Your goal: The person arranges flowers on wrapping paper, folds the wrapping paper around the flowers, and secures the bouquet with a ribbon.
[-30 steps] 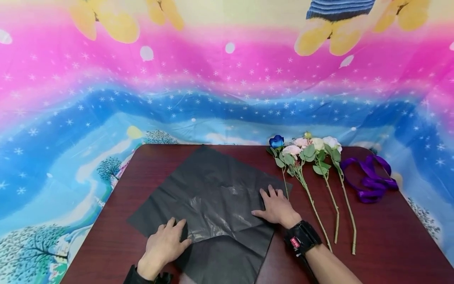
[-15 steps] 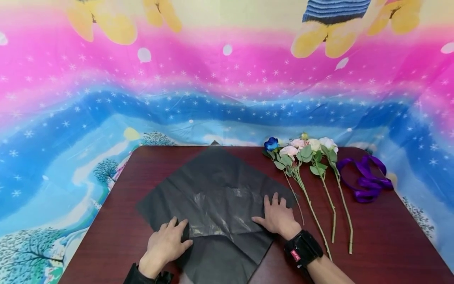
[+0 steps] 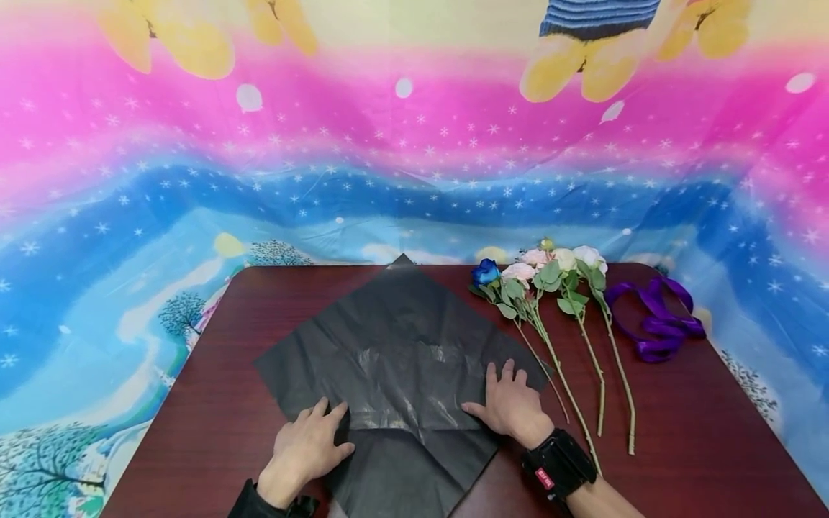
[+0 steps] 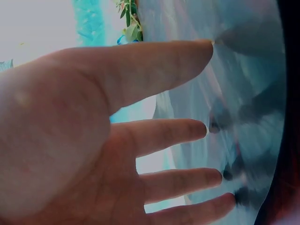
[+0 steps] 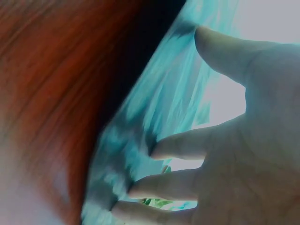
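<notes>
A black sheet of wrapping paper (image 3: pixel 401 360) lies spread cornerwise over the table, creased and shiny in its middle. Fingertips of my left hand (image 3: pixel 306 450) touch its left part, thumb and fingers spread. On the right part, near the side corner, my right hand (image 3: pixel 512 406) rests with fingers spread as well. In the left wrist view the straight fingers (image 4: pixel 178 183) meet the glossy sheet at their tips. The right wrist view shows the fingers (image 5: pixel 180 143) touching the sheet close to its edge. Neither hand grips anything.
Right of the sheet lie a blue rose (image 3: pixel 486 273), pink roses (image 3: pixel 518 273) and white roses (image 3: pixel 588 257) on long stems. A purple ribbon (image 3: pixel 660 324) is coiled beyond them. The brown table (image 3: pixel 214 403) ends at a printed cloth backdrop (image 3: pixel 363 158).
The black sheet has shifted right and away, its far corner now past the table's back edge. Both hands moved slightly right with it. The blue rose's stem has swung to the right.
</notes>
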Motion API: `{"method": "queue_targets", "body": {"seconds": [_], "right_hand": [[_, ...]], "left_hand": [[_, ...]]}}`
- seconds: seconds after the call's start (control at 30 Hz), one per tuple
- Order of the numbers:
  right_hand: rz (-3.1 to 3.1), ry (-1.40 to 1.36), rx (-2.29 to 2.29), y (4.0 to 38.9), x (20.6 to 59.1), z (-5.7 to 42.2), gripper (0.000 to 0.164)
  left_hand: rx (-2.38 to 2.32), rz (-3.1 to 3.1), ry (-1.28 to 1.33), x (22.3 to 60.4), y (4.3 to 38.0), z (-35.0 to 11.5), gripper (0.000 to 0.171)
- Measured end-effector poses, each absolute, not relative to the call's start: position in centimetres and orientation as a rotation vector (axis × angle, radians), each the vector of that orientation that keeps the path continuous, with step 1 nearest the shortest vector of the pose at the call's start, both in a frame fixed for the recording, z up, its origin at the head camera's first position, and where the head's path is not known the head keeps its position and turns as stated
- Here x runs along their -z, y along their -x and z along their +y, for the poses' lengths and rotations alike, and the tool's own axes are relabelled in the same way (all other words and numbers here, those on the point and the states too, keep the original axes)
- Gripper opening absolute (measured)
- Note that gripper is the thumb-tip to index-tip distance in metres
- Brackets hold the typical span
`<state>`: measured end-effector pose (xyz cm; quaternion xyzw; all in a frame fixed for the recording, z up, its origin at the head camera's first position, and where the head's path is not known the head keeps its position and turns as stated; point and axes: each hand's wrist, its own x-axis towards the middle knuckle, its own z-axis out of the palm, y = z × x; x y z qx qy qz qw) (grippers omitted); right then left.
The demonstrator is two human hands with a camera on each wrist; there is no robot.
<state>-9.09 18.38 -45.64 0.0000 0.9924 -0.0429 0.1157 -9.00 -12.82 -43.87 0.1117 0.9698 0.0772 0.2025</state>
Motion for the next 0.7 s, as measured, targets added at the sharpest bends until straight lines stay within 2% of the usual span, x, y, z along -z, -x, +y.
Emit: {"method": "queue_targets", "body": {"seconds": [0.47,0.57,0.7], "right_hand": [[2.892,-0.030,0.171,9.2,45.6,19.1,0.087],[2.929,-0.003,0.223,9.4,45.3,19.7,0.081],[3.026,0.033,0.365,9.8,44.7,20.6,0.066]], "left_hand": [[-0.241,2.704,-0.331,43.9,8.8,-12.6,0.061],[-0.225,2.738,-0.348,43.7,8.7,-12.7,0.061],[-0.191,2.848,-0.402,42.9,8.6,-12.7,0.060]]}}
